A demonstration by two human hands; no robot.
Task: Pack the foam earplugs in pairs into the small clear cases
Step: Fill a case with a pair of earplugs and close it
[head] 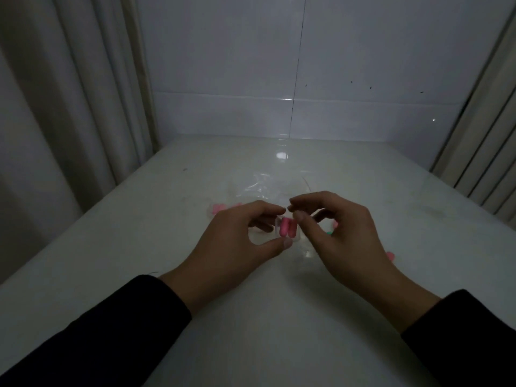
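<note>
At the bench's [139, 247] middle, my left hand [237, 241] pinches a clear case [284, 233] holding two pink earplugs [287, 228]; my right hand [343, 227] pinches its lid edge. Beyond lie more earplugs [219, 208] and a plastic bag [265, 182].

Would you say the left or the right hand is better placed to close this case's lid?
The right hand, probably: the left hand already pinches the clear case with two pink earplugs inside, while the right's fingertips sit at its upper edge.
</note>
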